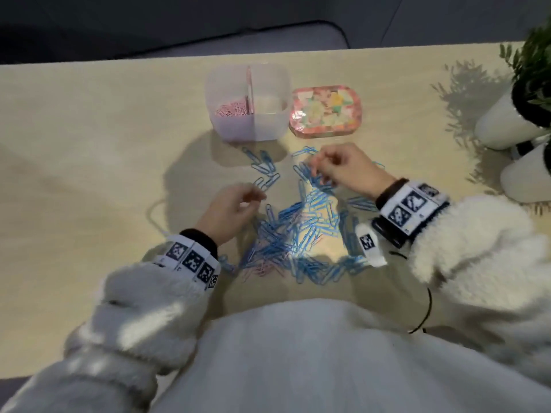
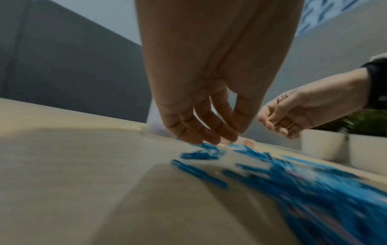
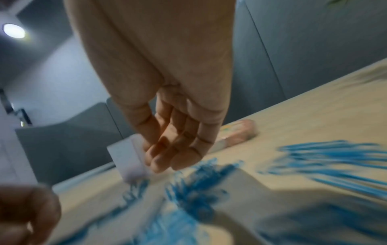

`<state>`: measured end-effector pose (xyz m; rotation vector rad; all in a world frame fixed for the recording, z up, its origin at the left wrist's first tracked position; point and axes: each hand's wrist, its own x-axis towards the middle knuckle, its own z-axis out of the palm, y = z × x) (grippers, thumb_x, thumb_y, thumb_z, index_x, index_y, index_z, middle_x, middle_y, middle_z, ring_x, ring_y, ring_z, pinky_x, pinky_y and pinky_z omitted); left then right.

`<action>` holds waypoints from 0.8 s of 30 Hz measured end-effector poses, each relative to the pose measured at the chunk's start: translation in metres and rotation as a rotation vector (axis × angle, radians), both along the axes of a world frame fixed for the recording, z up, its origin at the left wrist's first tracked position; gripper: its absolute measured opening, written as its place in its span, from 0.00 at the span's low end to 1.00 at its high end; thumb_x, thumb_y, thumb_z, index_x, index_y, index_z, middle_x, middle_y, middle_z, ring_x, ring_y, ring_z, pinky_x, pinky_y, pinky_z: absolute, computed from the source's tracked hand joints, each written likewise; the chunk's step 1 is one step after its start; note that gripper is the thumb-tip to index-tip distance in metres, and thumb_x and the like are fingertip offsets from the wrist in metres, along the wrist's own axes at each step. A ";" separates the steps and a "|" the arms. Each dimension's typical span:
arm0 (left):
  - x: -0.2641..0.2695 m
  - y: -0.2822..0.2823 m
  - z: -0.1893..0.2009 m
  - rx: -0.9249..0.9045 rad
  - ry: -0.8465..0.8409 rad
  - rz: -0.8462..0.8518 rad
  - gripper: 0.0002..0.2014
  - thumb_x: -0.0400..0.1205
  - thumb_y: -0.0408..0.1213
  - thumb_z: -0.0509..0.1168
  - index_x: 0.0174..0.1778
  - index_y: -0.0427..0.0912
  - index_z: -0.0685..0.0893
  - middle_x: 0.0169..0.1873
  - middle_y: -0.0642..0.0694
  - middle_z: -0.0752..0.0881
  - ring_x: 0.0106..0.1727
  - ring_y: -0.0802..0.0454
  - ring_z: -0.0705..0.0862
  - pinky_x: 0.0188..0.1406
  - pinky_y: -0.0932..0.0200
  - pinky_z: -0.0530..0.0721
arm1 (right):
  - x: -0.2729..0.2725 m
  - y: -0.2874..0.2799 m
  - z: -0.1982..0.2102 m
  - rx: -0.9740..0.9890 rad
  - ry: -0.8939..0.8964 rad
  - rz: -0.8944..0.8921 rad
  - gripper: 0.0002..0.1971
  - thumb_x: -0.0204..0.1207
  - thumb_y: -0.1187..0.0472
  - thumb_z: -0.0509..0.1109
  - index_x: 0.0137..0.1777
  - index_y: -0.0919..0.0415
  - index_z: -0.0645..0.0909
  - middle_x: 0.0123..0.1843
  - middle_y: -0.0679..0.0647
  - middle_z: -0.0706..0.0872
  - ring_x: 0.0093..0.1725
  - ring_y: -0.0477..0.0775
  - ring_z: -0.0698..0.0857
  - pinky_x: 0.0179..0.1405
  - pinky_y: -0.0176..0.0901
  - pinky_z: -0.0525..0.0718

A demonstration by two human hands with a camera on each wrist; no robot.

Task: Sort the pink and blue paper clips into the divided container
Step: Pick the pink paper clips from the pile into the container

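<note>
The clear divided container [image 1: 268, 126] stands at the back of the table; its left compartment holds pink paper clips [image 1: 231, 110], and its right one looks bare. A wide pile of blue paper clips [image 1: 298, 231] with a few pink ones [image 1: 262, 269] lies in front of me. My left hand [image 1: 253, 201] hovers over the pile's left edge, fingers [image 2: 199, 131] hanging loosely and holding nothing. My right hand [image 1: 319, 168] hovers over the far side of the pile. Its fingers [image 2: 278, 124] curl round a thin pale clip.
A pink patterned tin [image 1: 326, 111] sits right of the container. Two white plant pots [image 1: 504, 120] [image 1: 527, 174] stand at the right edge. A thin cable [image 1: 155, 216] runs on the table left of my left hand.
</note>
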<state>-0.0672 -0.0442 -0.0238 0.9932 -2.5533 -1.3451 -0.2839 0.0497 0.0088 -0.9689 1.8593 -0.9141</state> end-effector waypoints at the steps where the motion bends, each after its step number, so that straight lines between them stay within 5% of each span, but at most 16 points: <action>1: -0.005 0.007 -0.004 -0.019 -0.021 -0.062 0.07 0.76 0.30 0.65 0.48 0.39 0.85 0.43 0.44 0.85 0.45 0.49 0.81 0.49 0.61 0.81 | -0.001 0.017 -0.010 0.060 0.066 0.064 0.11 0.76 0.76 0.62 0.42 0.62 0.82 0.31 0.55 0.84 0.21 0.37 0.77 0.27 0.27 0.76; 4: -0.022 0.023 -0.010 -0.169 -0.116 -0.214 0.06 0.76 0.35 0.66 0.46 0.41 0.85 0.42 0.41 0.83 0.45 0.43 0.81 0.48 0.49 0.80 | 0.002 0.051 -0.032 0.181 0.199 0.180 0.08 0.71 0.73 0.70 0.43 0.63 0.87 0.35 0.56 0.87 0.29 0.36 0.81 0.36 0.29 0.79; 7: -0.040 0.029 -0.012 -0.232 -0.153 -0.233 0.08 0.75 0.41 0.68 0.47 0.42 0.84 0.43 0.41 0.82 0.48 0.42 0.81 0.50 0.46 0.79 | 0.015 0.057 -0.040 0.159 0.292 0.195 0.05 0.70 0.68 0.71 0.41 0.59 0.87 0.42 0.59 0.89 0.41 0.57 0.85 0.46 0.48 0.82; 14: -0.054 0.032 -0.017 -0.313 -0.212 -0.263 0.11 0.74 0.43 0.70 0.46 0.40 0.83 0.46 0.40 0.82 0.51 0.40 0.79 0.51 0.47 0.75 | 0.038 0.043 -0.047 0.098 0.453 0.242 0.04 0.68 0.59 0.74 0.41 0.57 0.84 0.43 0.56 0.82 0.46 0.58 0.82 0.43 0.51 0.77; 18: -0.047 0.029 -0.012 -0.215 -0.111 -0.185 0.04 0.76 0.36 0.68 0.43 0.39 0.83 0.41 0.43 0.83 0.44 0.45 0.80 0.49 0.50 0.77 | 0.033 0.044 -0.040 0.007 0.433 0.196 0.02 0.70 0.60 0.71 0.40 0.57 0.84 0.39 0.48 0.80 0.40 0.52 0.79 0.41 0.49 0.77; 21: -0.042 0.024 -0.006 -0.022 0.013 -0.062 0.01 0.76 0.33 0.68 0.39 0.42 0.82 0.35 0.50 0.82 0.34 0.56 0.78 0.38 0.65 0.77 | 0.025 0.051 -0.031 -0.002 0.391 0.161 0.02 0.71 0.62 0.70 0.41 0.56 0.84 0.38 0.46 0.80 0.35 0.50 0.76 0.40 0.46 0.75; 24: -0.034 0.015 -0.004 0.168 0.137 0.039 0.04 0.77 0.31 0.68 0.42 0.45 0.82 0.34 0.52 0.82 0.32 0.63 0.79 0.34 0.72 0.77 | 0.026 0.069 -0.035 0.095 0.436 0.329 0.01 0.70 0.60 0.71 0.40 0.56 0.84 0.38 0.48 0.82 0.37 0.52 0.80 0.40 0.44 0.76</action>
